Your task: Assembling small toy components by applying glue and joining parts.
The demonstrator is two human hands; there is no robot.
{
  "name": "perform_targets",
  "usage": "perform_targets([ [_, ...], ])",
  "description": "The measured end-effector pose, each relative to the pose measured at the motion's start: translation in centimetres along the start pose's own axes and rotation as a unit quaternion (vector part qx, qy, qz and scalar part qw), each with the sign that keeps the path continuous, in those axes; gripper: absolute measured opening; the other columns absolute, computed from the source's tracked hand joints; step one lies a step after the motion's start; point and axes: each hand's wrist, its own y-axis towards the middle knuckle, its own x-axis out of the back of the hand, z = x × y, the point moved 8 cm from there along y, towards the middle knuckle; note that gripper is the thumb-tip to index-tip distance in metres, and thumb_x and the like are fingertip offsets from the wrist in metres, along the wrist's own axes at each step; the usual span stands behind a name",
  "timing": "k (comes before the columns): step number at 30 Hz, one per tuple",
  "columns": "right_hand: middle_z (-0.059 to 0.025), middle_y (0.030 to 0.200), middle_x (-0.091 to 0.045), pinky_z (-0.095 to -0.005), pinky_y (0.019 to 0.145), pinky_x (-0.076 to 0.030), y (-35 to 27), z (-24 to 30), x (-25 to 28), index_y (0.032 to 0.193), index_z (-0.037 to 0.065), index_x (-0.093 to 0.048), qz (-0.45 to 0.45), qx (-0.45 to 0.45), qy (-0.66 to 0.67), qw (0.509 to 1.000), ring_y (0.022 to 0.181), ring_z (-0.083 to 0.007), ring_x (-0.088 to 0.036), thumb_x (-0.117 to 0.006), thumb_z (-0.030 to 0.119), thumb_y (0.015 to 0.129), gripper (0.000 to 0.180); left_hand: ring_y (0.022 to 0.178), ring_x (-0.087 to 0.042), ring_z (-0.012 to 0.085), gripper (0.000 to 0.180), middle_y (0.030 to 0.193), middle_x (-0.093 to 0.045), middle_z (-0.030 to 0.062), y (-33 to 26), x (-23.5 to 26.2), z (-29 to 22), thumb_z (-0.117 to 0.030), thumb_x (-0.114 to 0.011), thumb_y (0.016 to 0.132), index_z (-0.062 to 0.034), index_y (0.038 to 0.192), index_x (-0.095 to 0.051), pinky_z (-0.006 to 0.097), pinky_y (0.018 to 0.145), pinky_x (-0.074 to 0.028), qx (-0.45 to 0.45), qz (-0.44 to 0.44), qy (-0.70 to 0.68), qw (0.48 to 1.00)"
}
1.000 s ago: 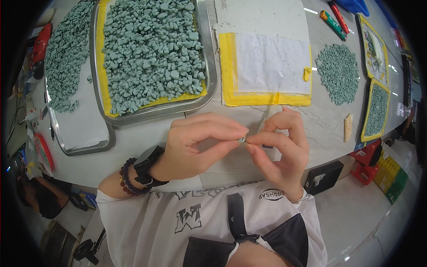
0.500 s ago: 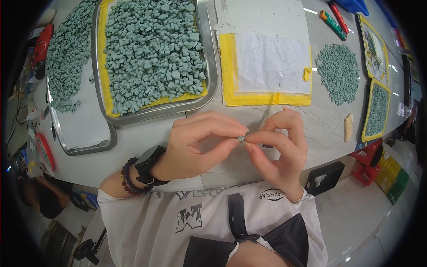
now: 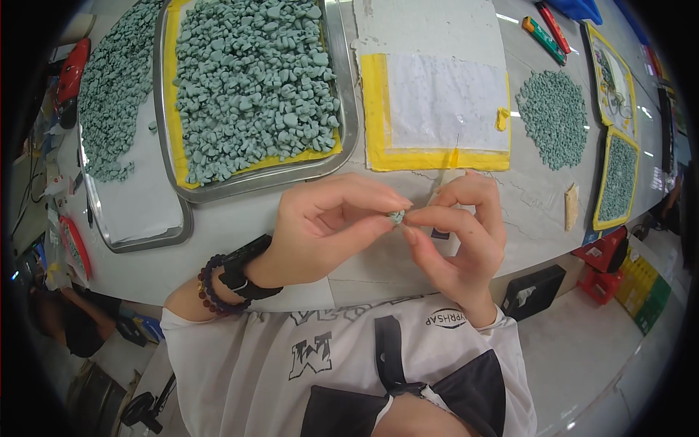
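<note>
Both hands meet in front of my chest over the table's near edge. A small grey-green lump [image 3: 395, 217] is pinched by the thumb and forefinger of my left hand [image 3: 320, 229]. Against its other side press the thumb and forefinger tips of my right hand [image 3: 462, 237]. Held across my right hand too is a thin needle tool [image 3: 450, 175] with a pale handle, partly hidden by the fingers; its fine point reaches over a white sheet with a yellow border [image 3: 444, 102]. Left of that stands a metal tray [image 3: 291, 173] heaped with similar grey-green pieces [image 3: 255, 87].
Another tray [image 3: 138, 237] with more pieces is at far left. On the right lie a pile of smaller pieces [image 3: 553, 120], a green cutter knife [image 3: 545, 40], a red one [image 3: 553, 28] and a yellow-edged tray [image 3: 616, 182]. A black box [image 3: 534, 290] sits below the table edge.
The lump has turned in my fingertips and shows more of itself. My left wrist has rolled slightly, and its fingers have shifted a little. The right hand stays nearly in place.
</note>
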Motion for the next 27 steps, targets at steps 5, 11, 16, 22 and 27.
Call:
perform_targets([
  [5, -0.0050, 0.081, -0.050, -0.0300, 0.064, -0.036, 0.1, 0.3, 0.2, 0.082, 0.005, -0.067, -0.008, 0.031, -0.018, 0.999, 0.071, -0.0183, -0.048, -0.072, -0.001, 0.058, 0.025, 0.097, -0.062, 0.0211, 0.023, 0.106, -0.061, 0.0189, 0.0, 0.0, 0.0, 0.015, -0.058, 0.080, 0.0066, 0.101, -0.061, 0.030, 0.082, -0.052, 0.002, 0.003, 0.010, 1.000],
  [11, -0.0045, 0.081, -0.052, -0.0338, 0.071, -0.037, 0.2, 0.7, -0.1, 0.083, 0.006, -0.067, 0.020, 0.034, -0.042, 0.998, 0.075, -0.0188, -0.050, -0.072, -0.001, 0.058, 0.026, 0.096, -0.062, 0.0209, 0.022, 0.104, -0.061, 0.0185, 0.0, 0.1, -0.3, 0.016, -0.059, 0.078, 0.0057, 0.098, -0.063, 0.029, 0.081, -0.052, -0.026, 0.020, 0.050, 0.998],
  [16, -0.0040, 0.081, -0.054, -0.0375, 0.079, -0.038, 0.1, 0.5, -0.4, 0.083, 0.007, -0.068, 0.021, 0.013, -0.027, 0.999, 0.077, -0.0188, -0.052, -0.072, -0.001, 0.057, 0.027, 0.095, -0.063, 0.0209, 0.021, 0.103, -0.061, 0.0181, -0.1, 0.2, -0.4, 0.016, -0.059, 0.078, 0.0048, 0.095, -0.065, 0.029, 0.081, -0.052, -0.027, 0.017, 0.083, 0.996],
  [22, -0.0028, 0.080, -0.054, -0.0417, 0.088, -0.036, -0.1, 1.2, -0.2, 0.083, 0.008, -0.068, -0.003, 0.034, -0.094, 0.995, 0.077, -0.0179, -0.053, -0.073, -0.001, 0.056, 0.028, 0.097, -0.062, 0.0209, 0.023, 0.105, -0.061, 0.0185, 0.1, 0.3, -0.5, 0.016, -0.058, 0.079, 0.0055, 0.099, -0.064, 0.029, 0.083, -0.051, -0.034, 0.022, 0.087, 0.995],
  [27, 0.0003, 0.084, -0.056, -0.0412, 0.088, -0.033, -0.4, 0.4, 0.0, 0.085, 0.012, -0.069, -0.019, 0.033, -0.068, 0.997, 0.074, -0.0169, -0.051, -0.075, 0.007, 0.057, 0.029, 0.097, -0.062, 0.0210, 0.025, 0.108, -0.060, 0.0191, 0.1, 0.2, -0.1, 0.015, -0.057, 0.080, 0.0062, 0.102, -0.063, 0.030, 0.084, -0.051, 0.003, 0.008, 0.037, 0.999],
])
